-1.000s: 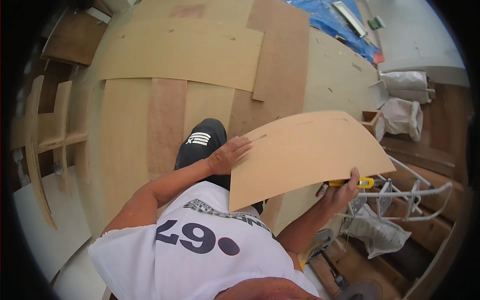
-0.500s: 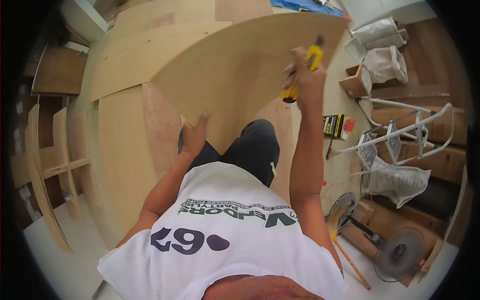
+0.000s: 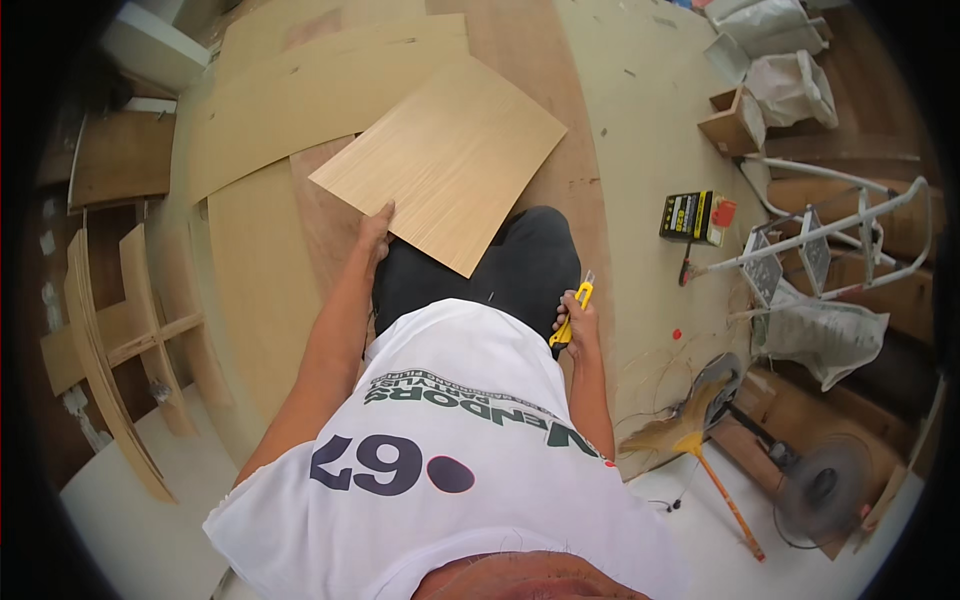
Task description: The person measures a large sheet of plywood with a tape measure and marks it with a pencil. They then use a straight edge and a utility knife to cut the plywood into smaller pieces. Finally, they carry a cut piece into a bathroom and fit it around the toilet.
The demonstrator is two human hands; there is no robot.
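Note:
A rectangular sheet of wood-grain veneer or thin plywood [image 3: 450, 165] lies tilted over my knees and the boards in front of me. My left hand [image 3: 376, 228] grips its near left edge, thumb on top and the other fingers hidden beneath. In my right hand [image 3: 582, 325], beside my right thigh, is a yellow utility knife [image 3: 572, 318]. Its blade end points up and away from me, and my fingers wrap round the handle. The knife is apart from the sheet.
Large thin plywood sheets [image 3: 250, 250] cover the floor ahead and to the left. Wooden frame pieces [image 3: 140, 330] stand at far left. To the right are a black and yellow box [image 3: 690, 217], a white stepladder [image 3: 830, 235], a broom [image 3: 715, 480], a fan [image 3: 825, 490] and white sacks [image 3: 790, 90].
The sheet, raised and bowed before, now lies lower and flatter with its wood-grain face up. My right hand has come down from above it to beside my thigh, still holding the knife.

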